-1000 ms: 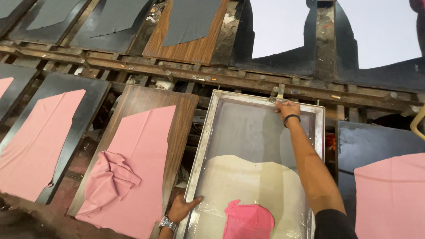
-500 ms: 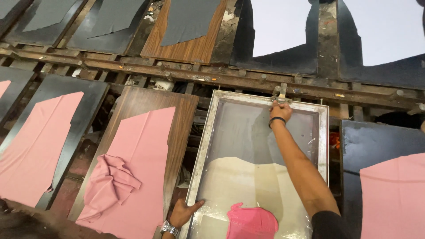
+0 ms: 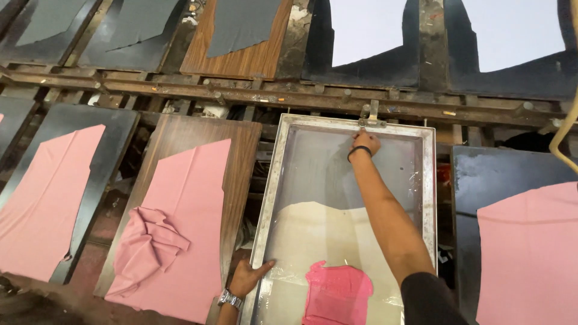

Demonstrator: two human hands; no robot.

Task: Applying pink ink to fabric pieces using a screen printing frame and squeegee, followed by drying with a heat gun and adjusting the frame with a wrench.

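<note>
A metal-framed printing screen (image 3: 270,198) lies flat in front of me, with grey mesh, a cream patch and a pink ink patch (image 3: 337,292) near me. My right hand (image 3: 365,142), with a dark band on its wrist, reaches across the mesh. It is closed on the frame's far rim, just below a small metal clamp (image 3: 371,117). My left hand (image 3: 248,278), wearing a wristwatch, rests with fingers spread on the near left rim of the frame.
Left of the screen a wooden board (image 3: 180,135) carries a pink cloth panel (image 3: 192,210) with a crumpled pink piece (image 3: 147,244) on it. More pink panels lie at far left (image 3: 45,198) and right (image 3: 530,253). A rusty metal rail (image 3: 241,90) crosses behind, with grey-cloth boards beyond.
My right hand has shifted slightly left along the far rim. My left hand stays on the near left rim and the screen has not visibly moved.
</note>
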